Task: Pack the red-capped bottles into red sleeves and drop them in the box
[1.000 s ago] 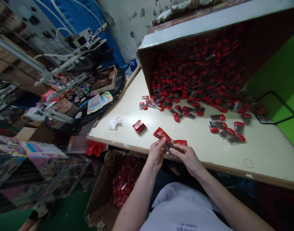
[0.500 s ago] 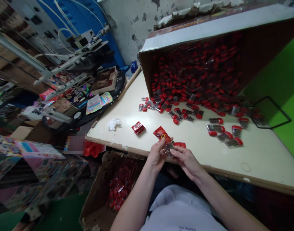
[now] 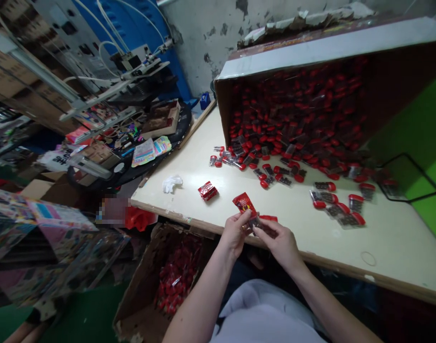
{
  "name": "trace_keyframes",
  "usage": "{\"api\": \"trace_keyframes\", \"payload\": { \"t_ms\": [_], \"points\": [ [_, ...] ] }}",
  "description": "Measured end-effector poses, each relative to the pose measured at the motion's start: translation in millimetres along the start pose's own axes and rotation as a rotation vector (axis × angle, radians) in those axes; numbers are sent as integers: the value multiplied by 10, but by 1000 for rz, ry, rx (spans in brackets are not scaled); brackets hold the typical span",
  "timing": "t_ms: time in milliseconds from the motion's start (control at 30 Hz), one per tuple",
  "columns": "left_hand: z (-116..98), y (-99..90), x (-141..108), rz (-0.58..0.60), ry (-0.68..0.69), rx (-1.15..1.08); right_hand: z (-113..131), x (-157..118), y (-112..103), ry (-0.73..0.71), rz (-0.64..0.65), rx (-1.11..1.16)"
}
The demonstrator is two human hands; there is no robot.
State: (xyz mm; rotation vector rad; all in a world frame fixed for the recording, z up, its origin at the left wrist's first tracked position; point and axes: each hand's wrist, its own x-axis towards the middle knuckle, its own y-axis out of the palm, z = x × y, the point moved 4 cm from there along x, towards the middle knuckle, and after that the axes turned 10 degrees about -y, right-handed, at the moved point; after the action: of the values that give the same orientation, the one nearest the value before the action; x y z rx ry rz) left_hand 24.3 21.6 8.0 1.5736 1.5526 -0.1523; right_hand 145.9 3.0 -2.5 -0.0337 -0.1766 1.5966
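Observation:
My left hand [image 3: 235,234] and my right hand [image 3: 278,244] meet just over the table's front edge. Between them is a small clear pack with a red cap [image 3: 254,221], pinched in my fingers. A red foil sachet [image 3: 244,203] rises from my left fingers, and a second red piece [image 3: 268,218] shows behind my right hand. A similar red packet [image 3: 207,190] lies on the table to the left. Many clear red-capped packs [image 3: 296,107] spill from a tipped cardboard box [image 3: 310,52] onto the cream table [image 3: 392,238].
Below the table's edge, an open cardboard box [image 3: 139,286] holds red packets. A crumpled white glove [image 3: 172,184] lies on the table. Left of the table stand a round cluttered tabletop [image 3: 132,166] and a machine with tubes [image 3: 132,71]. A green surface [image 3: 418,124] lies right.
The whole scene has shifted slightly right and down in view as my head moved. My hands stay together on the same pack and sachet.

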Motion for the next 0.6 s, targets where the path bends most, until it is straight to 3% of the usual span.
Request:
{"api": "trace_keyframes", "payload": {
  "t_ms": [100, 200, 333, 433, 600],
  "points": [
    [20, -48, 14, -67, 14, 50, 20, -1, -42, -64, -28, -136],
    [31, -92, 25, -117, 39, 88, 1, 1, -14, -2, 15, -27],
    [59, -80, 19, -26, 18, 45, -15, -14, 50, 139, 79, 273],
    [93, -58, -6, 61, -15, 18, -1, -45, 60, 221, 59, 444],
    [137, -56, -43, 172, -51, -17, 1, -96, 83, 333, 44, 597]
  ]
}}
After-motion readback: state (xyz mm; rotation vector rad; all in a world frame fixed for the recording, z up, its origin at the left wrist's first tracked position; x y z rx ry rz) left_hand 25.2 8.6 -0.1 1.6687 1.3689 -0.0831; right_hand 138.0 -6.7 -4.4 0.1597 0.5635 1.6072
